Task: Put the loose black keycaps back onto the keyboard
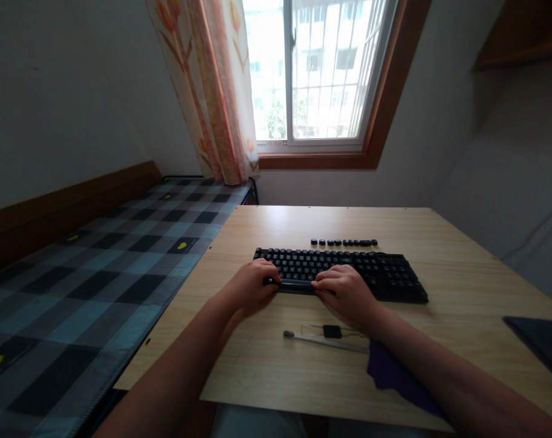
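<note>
A black keyboard [303,267] lies on the wooden table in front of me. My left hand [260,283] is closed at its front left edge, thumb and fingers pinched together. Farther right, my right hand [344,291] is closed in the same way on the front edge. A long dark bar, like a space bar, runs between the two hands; whether it is loose or seated cannot be made out. Both hands hide part of the front row of keys. Several loose keycaps [344,243] stand in a row behind the keyboard.
Nearer me on the table [239,377] lie a toothbrush [321,342], a wire keycap puller [332,331] and a purple cloth [394,374], partly under my right forearm. A dark flat object [540,340] sits at the right edge. A checked bed [134,255] borders the left side.
</note>
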`<state>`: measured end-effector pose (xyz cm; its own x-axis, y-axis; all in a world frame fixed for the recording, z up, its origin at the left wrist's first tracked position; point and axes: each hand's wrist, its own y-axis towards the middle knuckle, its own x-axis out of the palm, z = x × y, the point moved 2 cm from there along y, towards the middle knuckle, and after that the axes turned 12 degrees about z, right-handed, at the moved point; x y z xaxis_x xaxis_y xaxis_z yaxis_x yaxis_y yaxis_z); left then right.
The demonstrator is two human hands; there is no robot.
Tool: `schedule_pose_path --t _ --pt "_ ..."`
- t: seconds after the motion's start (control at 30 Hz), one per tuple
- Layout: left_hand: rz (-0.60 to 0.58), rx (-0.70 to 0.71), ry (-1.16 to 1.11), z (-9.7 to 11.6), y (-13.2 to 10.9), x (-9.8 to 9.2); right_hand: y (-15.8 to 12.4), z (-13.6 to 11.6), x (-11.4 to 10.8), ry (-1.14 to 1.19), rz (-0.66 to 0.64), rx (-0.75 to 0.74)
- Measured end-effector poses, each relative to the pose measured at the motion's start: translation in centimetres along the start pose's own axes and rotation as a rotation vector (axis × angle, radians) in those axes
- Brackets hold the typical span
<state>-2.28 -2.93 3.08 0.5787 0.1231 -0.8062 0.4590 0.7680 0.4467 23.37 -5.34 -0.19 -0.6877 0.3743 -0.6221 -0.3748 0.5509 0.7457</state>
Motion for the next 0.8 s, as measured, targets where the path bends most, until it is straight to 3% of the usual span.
schedule_pose_path --t 0.8 --pt "-0.032 0.023 0.018 -0.31 0.00 -0.13 -0.09 -0.32 -0.12 0.017 -0.008 -0.006"
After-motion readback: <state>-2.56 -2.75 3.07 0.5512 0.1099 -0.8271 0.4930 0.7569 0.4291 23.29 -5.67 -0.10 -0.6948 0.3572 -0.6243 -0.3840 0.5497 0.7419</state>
